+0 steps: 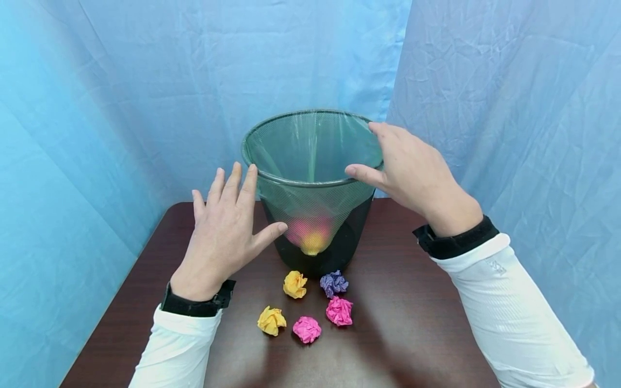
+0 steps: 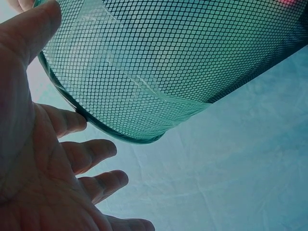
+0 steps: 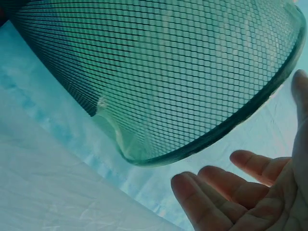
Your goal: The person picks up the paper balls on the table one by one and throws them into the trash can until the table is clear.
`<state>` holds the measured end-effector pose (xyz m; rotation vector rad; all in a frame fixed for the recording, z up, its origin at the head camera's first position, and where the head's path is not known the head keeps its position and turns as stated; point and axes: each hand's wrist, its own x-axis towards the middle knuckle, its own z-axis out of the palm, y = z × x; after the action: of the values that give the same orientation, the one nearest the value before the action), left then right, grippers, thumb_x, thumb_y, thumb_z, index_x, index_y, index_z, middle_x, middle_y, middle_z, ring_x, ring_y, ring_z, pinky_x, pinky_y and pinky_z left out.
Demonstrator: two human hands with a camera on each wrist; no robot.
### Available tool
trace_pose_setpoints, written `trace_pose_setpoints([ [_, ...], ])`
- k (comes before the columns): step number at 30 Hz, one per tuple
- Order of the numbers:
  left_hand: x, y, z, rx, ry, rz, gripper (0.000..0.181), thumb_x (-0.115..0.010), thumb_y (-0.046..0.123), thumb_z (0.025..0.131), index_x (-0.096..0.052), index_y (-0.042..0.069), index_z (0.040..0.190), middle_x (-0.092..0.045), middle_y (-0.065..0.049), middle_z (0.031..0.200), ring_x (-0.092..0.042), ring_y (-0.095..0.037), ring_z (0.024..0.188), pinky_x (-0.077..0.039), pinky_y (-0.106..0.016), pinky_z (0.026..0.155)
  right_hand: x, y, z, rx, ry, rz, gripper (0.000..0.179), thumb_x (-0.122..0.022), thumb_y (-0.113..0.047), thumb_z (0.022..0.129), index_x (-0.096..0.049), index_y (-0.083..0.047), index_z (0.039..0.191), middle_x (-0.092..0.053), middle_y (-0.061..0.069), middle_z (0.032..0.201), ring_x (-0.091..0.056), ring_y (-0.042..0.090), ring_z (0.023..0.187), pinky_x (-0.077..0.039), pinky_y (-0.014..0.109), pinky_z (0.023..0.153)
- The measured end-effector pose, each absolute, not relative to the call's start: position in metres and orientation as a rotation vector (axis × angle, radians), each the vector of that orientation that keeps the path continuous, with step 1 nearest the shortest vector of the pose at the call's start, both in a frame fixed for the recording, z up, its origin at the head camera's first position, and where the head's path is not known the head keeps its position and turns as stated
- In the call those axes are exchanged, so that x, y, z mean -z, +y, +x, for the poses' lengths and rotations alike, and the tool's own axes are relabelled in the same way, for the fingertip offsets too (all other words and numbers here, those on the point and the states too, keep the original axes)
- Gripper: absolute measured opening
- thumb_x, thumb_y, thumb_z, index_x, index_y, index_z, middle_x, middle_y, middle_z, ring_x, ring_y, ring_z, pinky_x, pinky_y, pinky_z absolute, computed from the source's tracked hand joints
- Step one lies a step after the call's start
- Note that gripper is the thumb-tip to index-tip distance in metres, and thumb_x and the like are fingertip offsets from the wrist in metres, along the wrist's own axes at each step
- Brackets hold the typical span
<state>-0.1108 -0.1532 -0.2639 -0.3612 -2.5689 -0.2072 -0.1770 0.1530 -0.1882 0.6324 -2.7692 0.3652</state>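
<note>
A black mesh wastebasket, lined with a thin green bag, stands upright on the table. Pink and yellow crumpled paper shows through its mesh low inside. At the basket's left, my left hand has its fingers spread; in the left wrist view, the index fingertip appears to touch the rim. My right hand hovers at the right side of the rim with thumb and fingers apart, holding nothing. From the right wrist view, its fingers lie just outside the rim.
In front of the basket lie two yellow paper balls, two pink ones and a purple one. The dark brown table holds everything. Blue cloth hangs behind and on both sides.
</note>
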Motion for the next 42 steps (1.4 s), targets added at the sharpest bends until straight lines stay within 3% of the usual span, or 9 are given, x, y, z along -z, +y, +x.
trace_pose_setpoints([
  [9,0.264,-0.154,-0.111,0.202,-2.568,-0.357,0.105,-0.053,0.075,0.082,-0.013,0.015,0.159,-0.026,-0.021,0.159,-0.016,-0.044,0.145,-0.017,-0.081,0.099,0.199,0.158,-0.179,-0.410,-2.761,0.585,0.113,-0.043,-0.083,0.079,-0.012,-0.010,0.158,-0.015,0.020,0.162,-0.023,0.041,0.143,-0.028,0.066,0.107],
  [14,0.266,-0.155,-0.111,0.198,-2.570,-0.352,0.105,-0.052,0.074,0.082,-0.011,0.016,0.159,-0.026,-0.021,0.159,-0.014,-0.043,0.146,-0.016,-0.081,0.099,0.207,0.161,-0.180,-0.433,-2.713,0.568,0.116,-0.046,-0.083,0.077,-0.009,-0.009,0.159,-0.011,0.021,0.163,-0.021,0.044,0.143,-0.026,0.065,0.109],
  [42,0.279,-0.159,-0.113,0.199,-2.595,-0.309,0.107,-0.054,0.075,0.081,-0.013,0.014,0.159,-0.027,-0.021,0.159,-0.016,-0.043,0.145,-0.015,-0.081,0.100,0.247,0.168,-0.181,-0.356,-2.607,0.561,0.120,-0.048,-0.081,0.079,-0.010,0.003,0.155,-0.017,0.029,0.159,-0.016,0.045,0.144,-0.020,0.058,0.115],
])
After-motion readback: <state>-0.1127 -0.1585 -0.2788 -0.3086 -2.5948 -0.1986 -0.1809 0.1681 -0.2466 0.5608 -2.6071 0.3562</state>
